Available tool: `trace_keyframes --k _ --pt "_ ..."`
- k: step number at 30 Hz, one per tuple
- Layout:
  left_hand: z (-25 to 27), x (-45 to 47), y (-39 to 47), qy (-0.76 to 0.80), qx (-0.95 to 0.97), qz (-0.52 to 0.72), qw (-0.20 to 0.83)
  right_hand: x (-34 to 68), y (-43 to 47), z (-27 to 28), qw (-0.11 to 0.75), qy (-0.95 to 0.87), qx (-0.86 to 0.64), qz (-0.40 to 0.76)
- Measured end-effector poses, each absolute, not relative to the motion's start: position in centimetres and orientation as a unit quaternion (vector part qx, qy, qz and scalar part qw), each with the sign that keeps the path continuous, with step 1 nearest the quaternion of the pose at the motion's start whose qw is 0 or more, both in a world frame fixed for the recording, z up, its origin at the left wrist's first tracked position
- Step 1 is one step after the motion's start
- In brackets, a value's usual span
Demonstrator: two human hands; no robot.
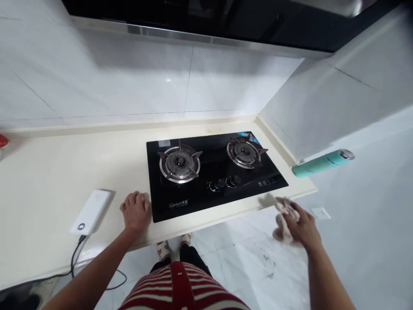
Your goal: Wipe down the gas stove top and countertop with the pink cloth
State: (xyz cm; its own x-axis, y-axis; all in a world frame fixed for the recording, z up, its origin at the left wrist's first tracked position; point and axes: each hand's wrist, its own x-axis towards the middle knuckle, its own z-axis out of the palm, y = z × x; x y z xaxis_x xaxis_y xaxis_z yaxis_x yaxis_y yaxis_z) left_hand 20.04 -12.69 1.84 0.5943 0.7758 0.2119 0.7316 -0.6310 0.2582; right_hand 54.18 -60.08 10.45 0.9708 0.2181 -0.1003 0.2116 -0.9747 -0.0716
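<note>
My left hand (pixel 136 212) rests palm down on the cream countertop (pixel 109 157), just left of the gas stove (pixel 209 196). Its fingers are slightly bent and apart, with nothing in them. Off the counter's front edge, near the stove's right corner, my right hand (pixel 303 226) is closed round a crumpled whitish cloth (pixel 284 224) that hangs below the fingers. The black glass stove has a left burner (pixel 180 163), a right burner (pixel 245 153) and two control knobs (pixel 226 182) at the front.
A white power bank (pixel 92 211) with a black cable (pixel 75 254) lies left of my left hand. A green cylindrical bottle (pixel 322 164) stands at the counter's right end. A dark range hood (pixel 200 21) overhangs the stove, and tiled walls close the back and right.
</note>
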Motion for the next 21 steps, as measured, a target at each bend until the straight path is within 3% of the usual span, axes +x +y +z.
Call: trace_keyframes --k 3,7,15,21 --pt "2.1 19.9 -12.8 0.418 0.892 0.151 0.086 55.5 -55.0 8.1 0.041 -0.094 -0.993 0.062" --pt "2.4 19.7 -12.9 0.417 0.888 0.158 0.109 49.9 -48.1 5.0 0.030 -0.052 -0.997 0.041" --pt "1.8 19.3 -12.9 0.404 0.882 0.189 0.150 31.2 -36.9 6.1 0.026 -0.384 -0.910 0.154" --pt "1.9 18.7 -13.0 0.406 0.875 0.203 0.167 25.0 -30.0 8.5 0.062 -0.615 -0.744 0.254"
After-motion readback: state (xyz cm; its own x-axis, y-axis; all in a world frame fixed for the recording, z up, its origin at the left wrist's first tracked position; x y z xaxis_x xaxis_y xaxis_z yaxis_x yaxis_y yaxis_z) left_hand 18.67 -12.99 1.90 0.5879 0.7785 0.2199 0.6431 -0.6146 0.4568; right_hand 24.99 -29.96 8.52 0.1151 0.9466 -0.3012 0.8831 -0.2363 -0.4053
